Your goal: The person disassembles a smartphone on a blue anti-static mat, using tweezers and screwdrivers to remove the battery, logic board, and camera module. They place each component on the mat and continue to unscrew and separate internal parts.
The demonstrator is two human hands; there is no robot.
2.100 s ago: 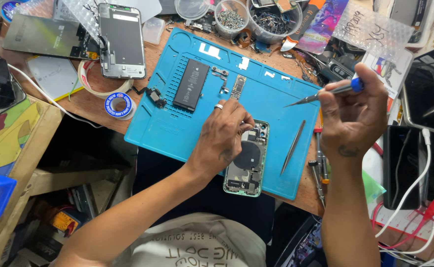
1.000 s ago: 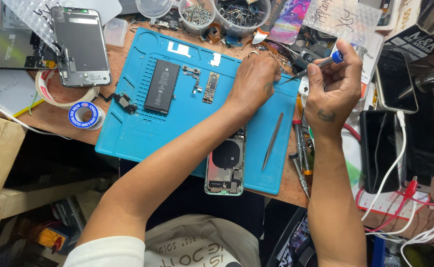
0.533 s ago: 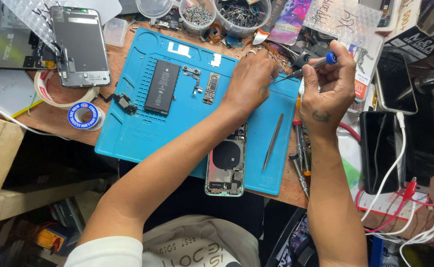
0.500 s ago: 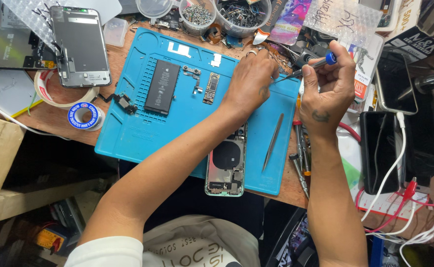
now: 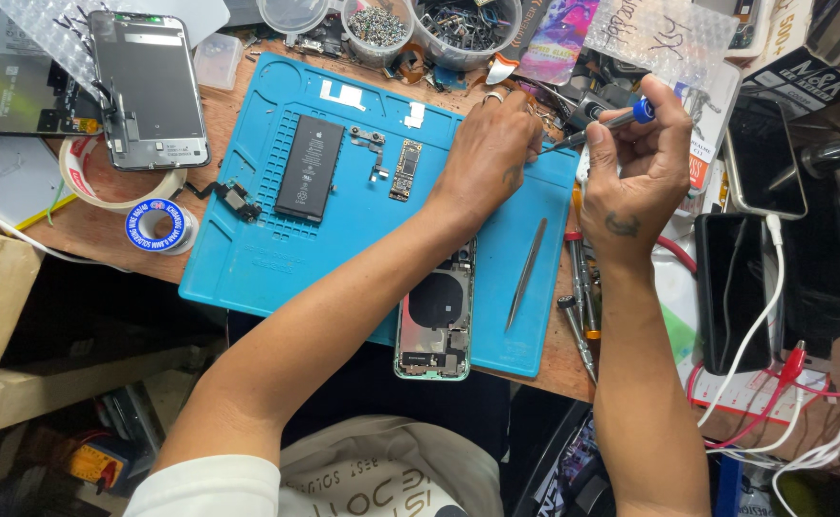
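The left hand (image 5: 487, 144) has left the open phone (image 5: 436, 321), now well below its fingers, and lies curled at the blue mat (image 5: 247, 258) top edge. Just right, the right hand (image 5: 635, 163) still pinches the screwdriver (image 5: 600, 126), tip meeting the left fingertips.

screwdriver (image 5: 604, 123) tip hidden behind left hand (image 5: 490, 146)
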